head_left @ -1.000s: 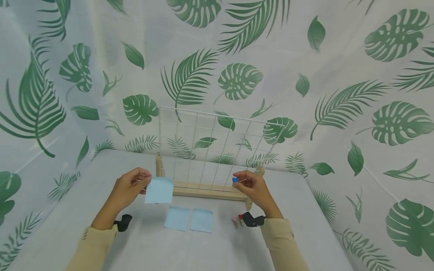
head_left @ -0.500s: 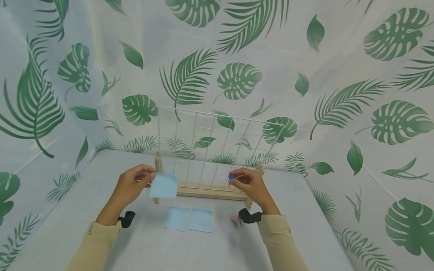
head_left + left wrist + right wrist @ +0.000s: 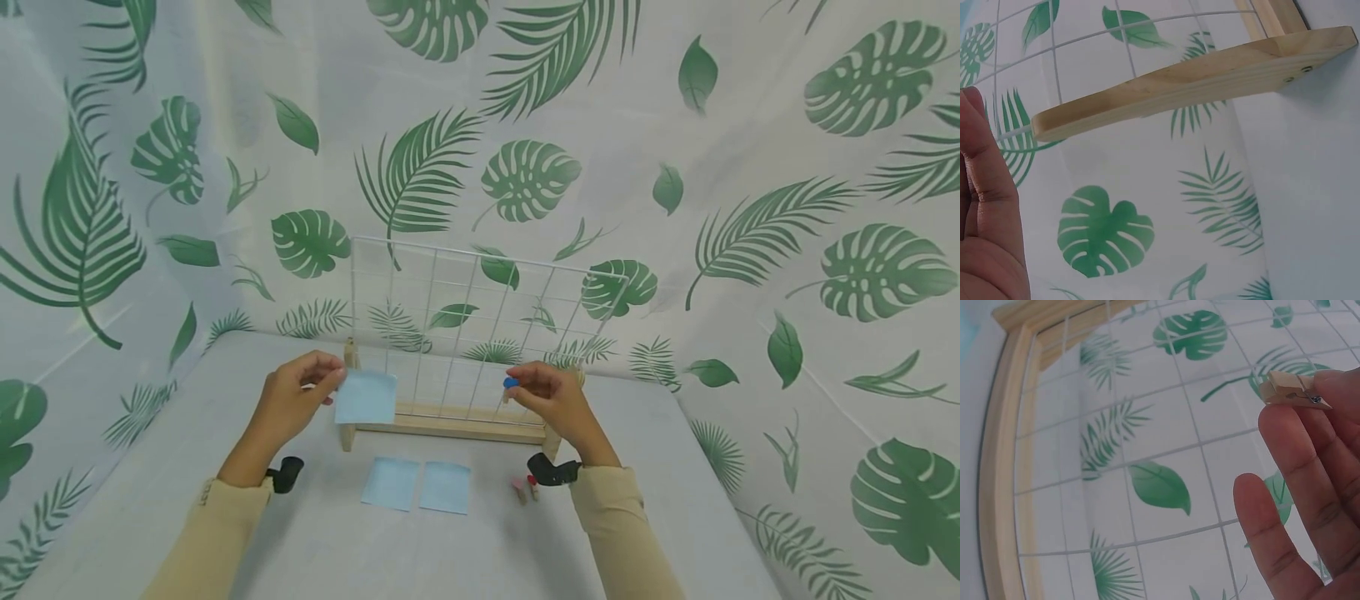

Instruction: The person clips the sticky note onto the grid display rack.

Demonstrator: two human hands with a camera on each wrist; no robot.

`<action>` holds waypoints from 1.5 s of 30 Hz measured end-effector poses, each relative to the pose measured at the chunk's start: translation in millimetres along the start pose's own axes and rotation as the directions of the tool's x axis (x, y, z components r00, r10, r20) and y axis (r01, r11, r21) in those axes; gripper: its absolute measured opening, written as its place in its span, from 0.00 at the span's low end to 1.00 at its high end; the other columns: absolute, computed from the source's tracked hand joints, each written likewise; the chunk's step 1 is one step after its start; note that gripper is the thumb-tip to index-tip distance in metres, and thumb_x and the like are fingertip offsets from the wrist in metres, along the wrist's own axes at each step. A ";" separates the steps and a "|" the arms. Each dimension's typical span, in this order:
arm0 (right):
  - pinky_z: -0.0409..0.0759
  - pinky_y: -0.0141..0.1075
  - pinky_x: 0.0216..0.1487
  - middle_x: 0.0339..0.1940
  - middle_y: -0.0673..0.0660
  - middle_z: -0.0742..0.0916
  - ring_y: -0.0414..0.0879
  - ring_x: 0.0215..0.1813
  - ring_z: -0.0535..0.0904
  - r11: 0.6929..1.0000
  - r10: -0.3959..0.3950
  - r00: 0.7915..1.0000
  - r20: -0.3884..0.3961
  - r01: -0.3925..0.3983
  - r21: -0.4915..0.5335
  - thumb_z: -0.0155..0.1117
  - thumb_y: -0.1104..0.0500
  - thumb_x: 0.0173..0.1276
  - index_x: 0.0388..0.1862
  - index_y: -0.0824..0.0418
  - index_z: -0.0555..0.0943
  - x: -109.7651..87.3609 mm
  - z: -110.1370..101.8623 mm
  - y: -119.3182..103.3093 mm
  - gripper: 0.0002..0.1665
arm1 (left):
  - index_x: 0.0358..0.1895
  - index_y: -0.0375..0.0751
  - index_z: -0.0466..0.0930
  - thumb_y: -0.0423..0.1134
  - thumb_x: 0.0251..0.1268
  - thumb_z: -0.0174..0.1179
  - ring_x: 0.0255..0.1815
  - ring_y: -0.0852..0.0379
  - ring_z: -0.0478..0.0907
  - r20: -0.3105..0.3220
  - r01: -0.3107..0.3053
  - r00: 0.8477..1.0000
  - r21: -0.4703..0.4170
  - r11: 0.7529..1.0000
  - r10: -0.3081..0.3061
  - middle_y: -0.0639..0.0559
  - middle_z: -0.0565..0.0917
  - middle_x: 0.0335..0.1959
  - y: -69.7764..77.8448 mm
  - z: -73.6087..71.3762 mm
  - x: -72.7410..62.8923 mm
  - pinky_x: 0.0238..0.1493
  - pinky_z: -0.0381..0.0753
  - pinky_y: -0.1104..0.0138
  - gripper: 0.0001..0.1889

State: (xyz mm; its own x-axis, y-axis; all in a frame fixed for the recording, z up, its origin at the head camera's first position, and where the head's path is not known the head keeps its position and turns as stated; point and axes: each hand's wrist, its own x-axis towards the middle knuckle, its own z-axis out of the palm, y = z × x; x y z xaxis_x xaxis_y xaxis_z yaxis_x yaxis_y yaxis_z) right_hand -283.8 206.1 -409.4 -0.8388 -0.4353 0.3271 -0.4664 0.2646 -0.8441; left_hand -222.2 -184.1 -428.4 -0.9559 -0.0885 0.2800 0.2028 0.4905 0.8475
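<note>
In the head view, the left hand [image 3: 300, 396] pinches a pale blue paper square [image 3: 365, 397] by its upper left corner, holding it raised in front of the left part of a white wire grid [image 3: 459, 337]. Whether the paper touches the wires, I cannot tell. The right hand [image 3: 551, 396] pinches a blue-topped peg [image 3: 511, 382] before the right part of the grid. The wooden base [image 3: 465, 427] under the grid stands on the far part of the white tabletop [image 3: 315, 533]. Nearer lie two more paper squares side by side, a left one [image 3: 391, 483] and a right one [image 3: 446, 487]; to their right lie a pink-topped peg [image 3: 520, 490] and a red-topped peg [image 3: 533, 486].

The paper should be very light and floppy, easy to crease; a corner or edge pinch suits it, without squeezing hard.

The left wrist view shows fingers at its left edge and a wooden foot of the stand [image 3: 1191, 81]; what the fingers hold cannot be told there.

In the right wrist view, thumb and fingertip grip the peg's small wooden body near its metal spring [image 3: 1316, 399], other fingers spread. It looks light and stiff, probably best held by its rear ends, where a squeeze would open it.
</note>
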 end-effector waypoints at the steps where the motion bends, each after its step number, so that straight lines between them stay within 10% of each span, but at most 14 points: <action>1: 0.88 0.29 0.50 0.46 0.72 0.90 0.35 0.44 0.89 1.000 -0.003 1.000 0.001 0.003 0.002 0.70 0.74 0.73 0.55 0.77 0.84 0.8 0.2 -0.7 0.13 | 0.54 0.33 0.84 0.38 0.83 0.63 0.42 0.49 0.86 -0.003 0.000 1.000 -0.005 1.000 0.000 0.42 0.90 0.44 1.3 -0.1 0.4 0.37 0.87 0.73 0.10; 19: 0.89 0.31 0.52 0.48 0.69 0.91 0.51 0.47 0.92 0.999 -0.045 0.999 0.017 0.046 -0.021 0.71 0.72 0.73 0.53 0.75 0.86 12.3 4.6 -15.9 0.12 | 0.54 0.33 0.86 0.38 0.82 0.64 0.38 0.52 0.86 -0.072 -0.064 0.996 -0.044 0.997 0.061 0.40 0.90 0.43 8.6 5.3 14.5 0.37 0.88 0.73 0.10; 45: 0.89 0.30 0.52 0.45 0.66 0.93 0.41 0.45 0.91 0.992 -0.085 0.996 -0.022 0.082 -0.092 0.70 0.69 0.75 0.55 0.74 0.87 26.9 13.7 -35.4 0.13 | 0.55 0.36 0.86 0.41 0.82 0.65 0.41 0.51 0.86 -0.057 -0.068 0.996 -0.068 0.995 0.064 0.42 0.91 0.46 27.2 12.5 25.5 0.40 0.90 0.68 0.12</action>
State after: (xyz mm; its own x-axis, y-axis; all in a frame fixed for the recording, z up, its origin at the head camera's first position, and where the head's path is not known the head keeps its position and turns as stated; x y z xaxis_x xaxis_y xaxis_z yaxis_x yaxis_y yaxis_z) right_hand -286.0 173.2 -376.5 -0.8022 -0.4372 0.4065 -0.5578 0.3061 -0.7715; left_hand -243.6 -162.1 -403.9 -0.9273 -0.1060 0.3591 0.2814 0.4353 0.8552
